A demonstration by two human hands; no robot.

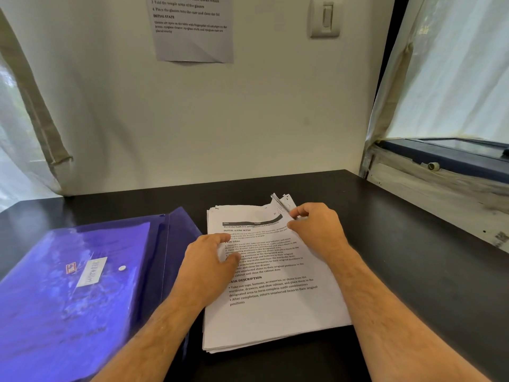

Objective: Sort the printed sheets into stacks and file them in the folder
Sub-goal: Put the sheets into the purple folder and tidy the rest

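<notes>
Nearest to the camera, two bare forearms come in from the bottom edge onto a black table (385, 216). The stack of printed sheets (275, 312) lies in the middle of it, text facing up, edges not fully aligned. The left hand (209, 260) rests on the left part of the top sheet w/ fingers loosely spread, holding nothing. The right hand (316, 230) is at the upper right part of the stack; its fingers pinch the curled-up corners (281, 204) of the sheets there.

Just left of the stack, touching or nearly so, lies a blue translucent folder (68, 299) w/ a white snap button (122, 268) and a label (91, 271). The flap looks closed; contents I cannot tell.

Farther back: a pale wall, a printed notice (192, 31) and a light switch (325, 19) on it. Curtains hang at left & right, and a window sill (440, 177) is at the right.
</notes>
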